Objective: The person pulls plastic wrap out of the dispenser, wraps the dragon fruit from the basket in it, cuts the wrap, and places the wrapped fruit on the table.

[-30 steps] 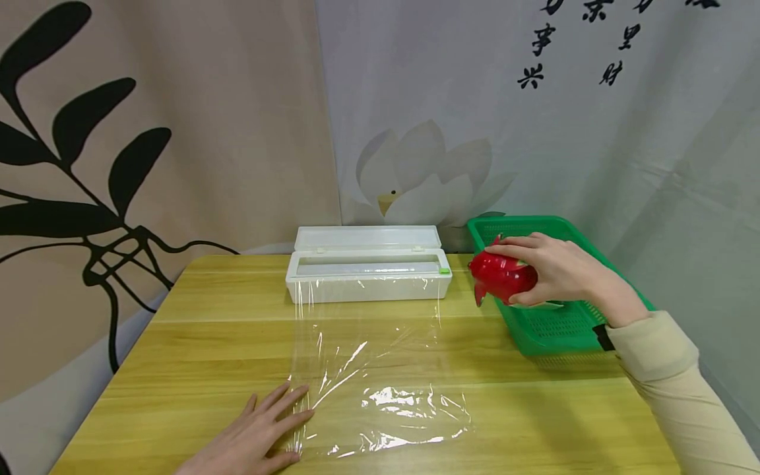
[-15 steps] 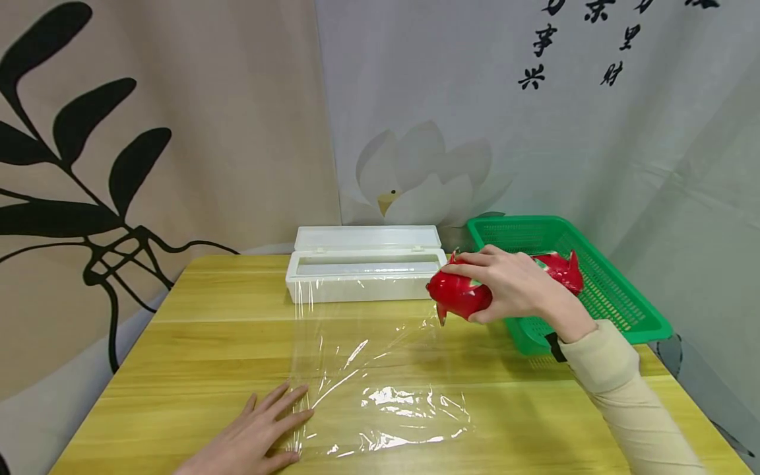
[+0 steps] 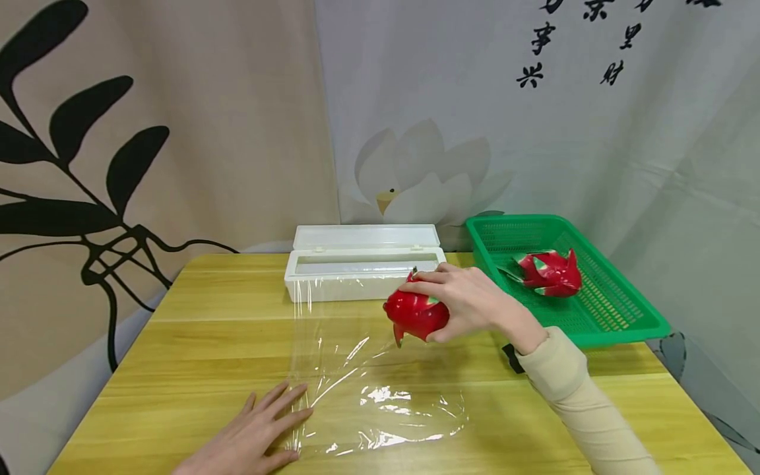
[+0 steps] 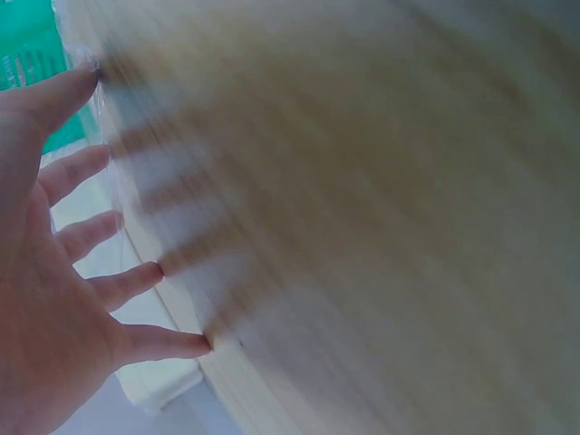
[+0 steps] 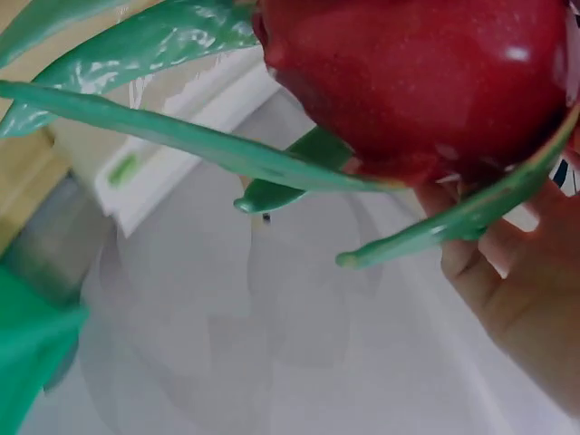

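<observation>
My right hand point(image 3: 466, 300) grips a red dragon fruit point(image 3: 417, 315) with green-tipped scales, held up over the right part of a clear sheet of plastic wrap point(image 3: 368, 382). Close up in the right wrist view, the dragon fruit point(image 5: 426, 82) shows long green scales, and my fingers are partly hidden behind it. My left hand point(image 3: 255, 429) lies with spread fingers on the left edge of the wrap near the table's front. From a white wrap dispenser box point(image 3: 338, 288) with its lid raised, the sheet runs toward me across the wood.
At the back right stands a green plastic basket point(image 3: 617, 333) with a second dragon fruit point(image 3: 552, 272) in it. The wooden table point(image 3: 196, 330) reaches to a printed curtain point(image 3: 249, 132) behind. In the left wrist view the table surface is blurred.
My right hand has carried the dragon fruit from over the basket leftward and toward me, above the wrap. The other fruit in the basket has come into sight. My left hand stays put.
</observation>
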